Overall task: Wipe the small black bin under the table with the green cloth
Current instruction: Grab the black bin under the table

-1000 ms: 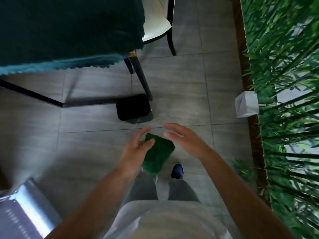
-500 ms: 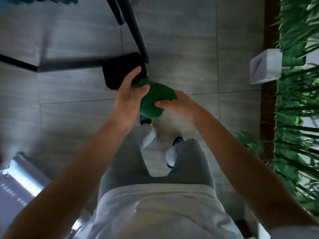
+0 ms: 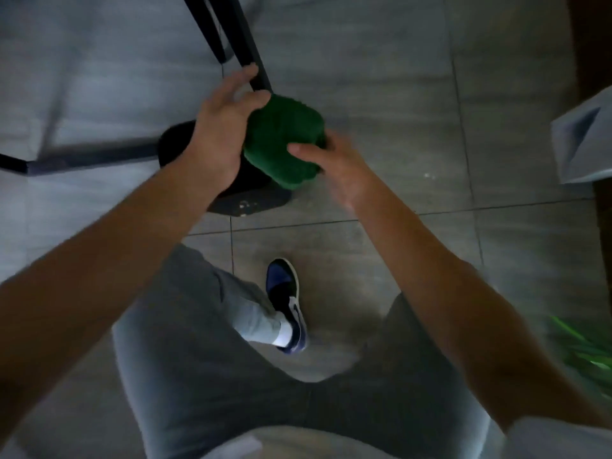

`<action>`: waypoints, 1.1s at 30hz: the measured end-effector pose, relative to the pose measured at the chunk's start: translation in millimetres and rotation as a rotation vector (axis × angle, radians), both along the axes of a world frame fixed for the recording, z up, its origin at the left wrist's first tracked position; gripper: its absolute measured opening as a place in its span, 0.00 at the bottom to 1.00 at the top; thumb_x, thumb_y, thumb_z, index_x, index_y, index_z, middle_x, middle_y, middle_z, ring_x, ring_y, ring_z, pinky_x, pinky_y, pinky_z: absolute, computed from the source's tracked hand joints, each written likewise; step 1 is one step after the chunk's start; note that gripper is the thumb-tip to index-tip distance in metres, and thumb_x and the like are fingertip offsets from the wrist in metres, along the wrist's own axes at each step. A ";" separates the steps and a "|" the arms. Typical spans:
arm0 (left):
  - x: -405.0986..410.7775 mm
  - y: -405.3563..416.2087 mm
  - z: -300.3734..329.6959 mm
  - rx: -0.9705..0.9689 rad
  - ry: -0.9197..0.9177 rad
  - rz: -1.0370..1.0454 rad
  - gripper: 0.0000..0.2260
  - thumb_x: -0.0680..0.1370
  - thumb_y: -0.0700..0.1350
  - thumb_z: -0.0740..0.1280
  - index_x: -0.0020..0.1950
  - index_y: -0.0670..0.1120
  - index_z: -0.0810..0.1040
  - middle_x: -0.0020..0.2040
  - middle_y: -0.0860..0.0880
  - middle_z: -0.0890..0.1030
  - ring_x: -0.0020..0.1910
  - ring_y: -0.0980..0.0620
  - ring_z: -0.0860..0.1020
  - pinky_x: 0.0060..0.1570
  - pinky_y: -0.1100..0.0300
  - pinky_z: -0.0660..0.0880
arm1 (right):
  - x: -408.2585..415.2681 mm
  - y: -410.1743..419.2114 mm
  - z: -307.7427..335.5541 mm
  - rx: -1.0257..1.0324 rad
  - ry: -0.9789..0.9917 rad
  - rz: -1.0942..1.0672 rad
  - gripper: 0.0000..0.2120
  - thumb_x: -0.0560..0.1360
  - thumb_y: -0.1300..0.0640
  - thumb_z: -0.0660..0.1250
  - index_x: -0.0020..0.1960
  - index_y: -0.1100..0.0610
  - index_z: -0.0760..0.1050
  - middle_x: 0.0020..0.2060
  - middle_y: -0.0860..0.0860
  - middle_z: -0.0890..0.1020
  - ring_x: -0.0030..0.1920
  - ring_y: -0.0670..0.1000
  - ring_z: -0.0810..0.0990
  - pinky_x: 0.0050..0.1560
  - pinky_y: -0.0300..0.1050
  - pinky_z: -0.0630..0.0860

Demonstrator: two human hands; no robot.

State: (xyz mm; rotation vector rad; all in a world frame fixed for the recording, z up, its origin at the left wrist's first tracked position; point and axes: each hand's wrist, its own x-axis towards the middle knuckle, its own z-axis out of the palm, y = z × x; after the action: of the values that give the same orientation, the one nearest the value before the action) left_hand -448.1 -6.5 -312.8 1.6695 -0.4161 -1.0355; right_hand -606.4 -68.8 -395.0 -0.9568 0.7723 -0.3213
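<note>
A: Where is the fuzzy dark-green cloth [image 3: 283, 140]?

B: Between both hands, bunched into a rounded wad just above the small black plastic bin [image 3: 238, 190]. The left hand [image 3: 218, 134] cups its left side, thumb laid along the top edge, fingers reaching up toward the black metal desk leg [image 3: 245, 44]. The right hand [image 3: 334, 164] pinches the cloth's right side, thumb on top and the other fingers tucked behind it.

A: And the bin itself?

B: It sits on the grey tiled floor [image 3: 397, 94], right at the foot of that slanted leg, mostly covered by the left hand and the cloth. Its lower rim shows, with pale specks on it. Whether the cloth touches the bin I cannot tell.

A: Anything else around?

B: A low black floor bar [image 3: 82, 157] runs left from the bin. The person's grey trousers [image 3: 215, 376] fill the lower view, with one navy-and-white sneaker [image 3: 288, 299] planted below the bin. A white box [image 3: 583, 144] stands at the right edge, and blurred green leaves [image 3: 586, 352] lower right.
</note>
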 end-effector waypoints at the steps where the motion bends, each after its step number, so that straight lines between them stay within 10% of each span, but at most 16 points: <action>1: 8.3 -6.8 -17.4 -0.014 0.047 0.028 0.16 0.81 0.38 0.67 0.69 0.45 0.76 0.55 0.47 0.81 0.53 0.52 0.82 0.51 0.59 0.80 | 8.7 -4.1 -18.5 0.011 -0.029 -0.025 0.17 0.79 0.64 0.71 0.67 0.58 0.76 0.56 0.51 0.87 0.58 0.51 0.86 0.60 0.46 0.81; 17: 53.6 45.3 -127.7 0.128 0.094 -0.243 0.16 0.83 0.48 0.64 0.71 0.50 0.74 0.54 0.43 0.86 0.55 0.45 0.85 0.56 0.51 0.82 | 31.3 30.0 -161.0 0.062 -0.034 -0.056 0.12 0.78 0.64 0.73 0.61 0.57 0.80 0.51 0.49 0.89 0.54 0.52 0.87 0.57 0.51 0.83; 23: 104.5 101.5 -167.0 0.366 -0.799 -0.516 0.26 0.78 0.47 0.74 0.75 0.52 0.72 0.67 0.48 0.80 0.67 0.55 0.77 0.72 0.56 0.69 | 7.9 29.9 -175.1 0.079 0.087 -0.102 0.11 0.75 0.60 0.75 0.58 0.56 0.84 0.51 0.55 0.88 0.52 0.57 0.88 0.54 0.57 0.85; 27: 116.3 124.5 -196.0 0.799 -0.911 -0.756 0.23 0.80 0.52 0.71 0.74 0.47 0.74 0.69 0.41 0.78 0.68 0.41 0.75 0.68 0.52 0.70 | -5.7 32.5 -180.9 0.032 0.131 -0.149 0.05 0.76 0.60 0.74 0.51 0.53 0.83 0.47 0.53 0.88 0.48 0.56 0.88 0.51 0.55 0.86; 33: 119.6 123.0 -204.9 0.777 -1.041 -0.739 0.15 0.81 0.48 0.68 0.65 0.42 0.81 0.61 0.37 0.81 0.60 0.37 0.78 0.63 0.48 0.74 | -25.0 38.1 -190.8 -0.199 0.269 -0.064 0.08 0.76 0.55 0.74 0.55 0.51 0.81 0.51 0.52 0.86 0.52 0.55 0.86 0.58 0.58 0.83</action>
State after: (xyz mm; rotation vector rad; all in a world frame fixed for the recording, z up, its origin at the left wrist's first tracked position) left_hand -328.5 116.5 -517.7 2.8262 -1.5408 -0.7614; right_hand -631.4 -30.7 -585.8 -1.1794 1.0315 -0.3330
